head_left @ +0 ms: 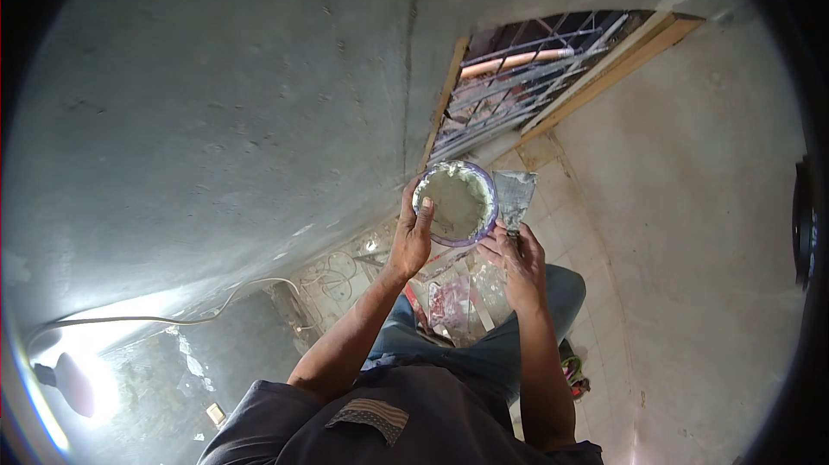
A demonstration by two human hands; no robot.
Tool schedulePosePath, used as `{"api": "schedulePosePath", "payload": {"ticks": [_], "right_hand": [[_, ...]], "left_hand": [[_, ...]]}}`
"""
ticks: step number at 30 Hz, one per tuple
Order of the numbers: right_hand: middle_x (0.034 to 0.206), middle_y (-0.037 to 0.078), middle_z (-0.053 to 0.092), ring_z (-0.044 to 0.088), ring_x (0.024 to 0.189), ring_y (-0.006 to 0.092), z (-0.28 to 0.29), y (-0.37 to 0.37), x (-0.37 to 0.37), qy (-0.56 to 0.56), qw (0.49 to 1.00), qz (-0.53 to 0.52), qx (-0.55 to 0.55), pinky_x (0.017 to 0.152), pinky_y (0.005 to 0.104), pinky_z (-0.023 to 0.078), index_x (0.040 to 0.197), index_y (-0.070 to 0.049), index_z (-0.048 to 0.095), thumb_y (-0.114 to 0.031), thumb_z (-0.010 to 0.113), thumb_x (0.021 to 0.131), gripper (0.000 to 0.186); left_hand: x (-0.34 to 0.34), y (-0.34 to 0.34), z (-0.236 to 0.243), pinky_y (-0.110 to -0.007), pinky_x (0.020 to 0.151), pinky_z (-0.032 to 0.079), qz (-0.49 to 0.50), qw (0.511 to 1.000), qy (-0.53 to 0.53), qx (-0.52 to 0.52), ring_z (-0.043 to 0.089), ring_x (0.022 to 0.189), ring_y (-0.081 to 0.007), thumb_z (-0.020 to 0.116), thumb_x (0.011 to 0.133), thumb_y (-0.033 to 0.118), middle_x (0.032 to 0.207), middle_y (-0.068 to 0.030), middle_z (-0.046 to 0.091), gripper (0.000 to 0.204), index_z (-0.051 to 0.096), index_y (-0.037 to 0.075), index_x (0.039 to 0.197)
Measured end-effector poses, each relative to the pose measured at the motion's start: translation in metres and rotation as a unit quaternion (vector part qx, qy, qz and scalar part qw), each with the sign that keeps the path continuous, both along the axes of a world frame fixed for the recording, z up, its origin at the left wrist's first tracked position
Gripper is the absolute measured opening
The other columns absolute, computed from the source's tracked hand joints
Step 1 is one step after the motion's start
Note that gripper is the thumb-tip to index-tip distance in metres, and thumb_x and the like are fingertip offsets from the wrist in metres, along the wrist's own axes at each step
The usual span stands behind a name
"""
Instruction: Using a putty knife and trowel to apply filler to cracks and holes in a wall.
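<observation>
A round purple-rimmed bowl (455, 203) sits in front of me, its inner wall smeared with whitish paste and its bottom coated grey. My left hand (414, 230) grips the bowl's left side, thumb over the rim. On the other side, my right hand (518, 260) holds a putty knife (515, 192) by its handle, the wide blade pointing up and away from me, smudged with grey paste. Some right-hand fingertips reach the bowl's lower right rim; whether they support it I cannot tell. The knife's handle is mostly hidden by the fingers.
A grey plastered wall (242, 102) rises at the left. Beyond the bowl is a wood-framed opening with metal bars (527, 68). A bright lamp (76, 385) with a cable (199, 320) is at the lower left. Below me, a paint-spattered red-and-white item (451, 303) lies on the tiled floor.
</observation>
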State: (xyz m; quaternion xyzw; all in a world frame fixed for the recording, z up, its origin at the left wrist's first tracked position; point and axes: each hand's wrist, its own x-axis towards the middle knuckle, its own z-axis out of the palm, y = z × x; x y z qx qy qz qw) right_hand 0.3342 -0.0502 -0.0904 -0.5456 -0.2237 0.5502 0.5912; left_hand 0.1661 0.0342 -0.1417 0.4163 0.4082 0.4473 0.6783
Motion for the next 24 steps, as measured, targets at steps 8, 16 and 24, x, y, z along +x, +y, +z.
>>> {"api": "schedulePosePath", "payload": {"ticks": [8, 16, 24], "right_hand": [[0.076, 0.011, 0.06, 0.061, 0.064, 0.0234, 0.139, 0.033, 0.028, -0.649, 0.71, 0.213, 0.168, 0.056, 0.0365, 0.048, 0.111, -0.004, 0.058, -0.01, 0.055, 0.09, 0.022], [0.085, 0.005, 0.06, 0.063, 0.065, 0.0236, 0.189, 0.064, 0.027, -0.775, 0.493, 0.336, 0.209, 0.056, 0.0353, 0.052, 0.108, -0.014, 0.059, -0.009, 0.065, 0.077, 0.032], [0.091, 0.006, 0.06, 0.065, 0.071, 0.0256, 0.181, 0.052, 0.015, -0.803, 0.475, 0.323, 0.16, 0.057, 0.037, 0.053, 0.114, -0.014, 0.061, -0.005, 0.062, 0.076, 0.038]], "left_hand": [[-0.038, 0.026, 0.088, -0.034, 0.099, 0.038, -0.084, 0.984, 0.143, 0.067, 0.054, 0.112, -0.024, 0.043, 0.1, 0.038, 0.118, -0.017, 0.061, 0.049, 0.046, 0.003, 0.135], [-0.047, 0.032, 0.134, -0.04, 0.09, 0.045, -0.203, 0.948, 0.232, 0.078, 0.061, 0.105, -0.0326, 0.044, 0.097, 0.037, 0.113, -0.024, 0.063, 0.05, 0.05, 0.0, 0.131], [-0.051, 0.025, 0.153, -0.043, 0.089, 0.045, -0.186, 0.939, 0.247, 0.152, 0.062, 0.104, -0.037, 0.044, 0.094, 0.027, 0.111, -0.0266, 0.063, 0.045, 0.051, 0.0, 0.129]]}}
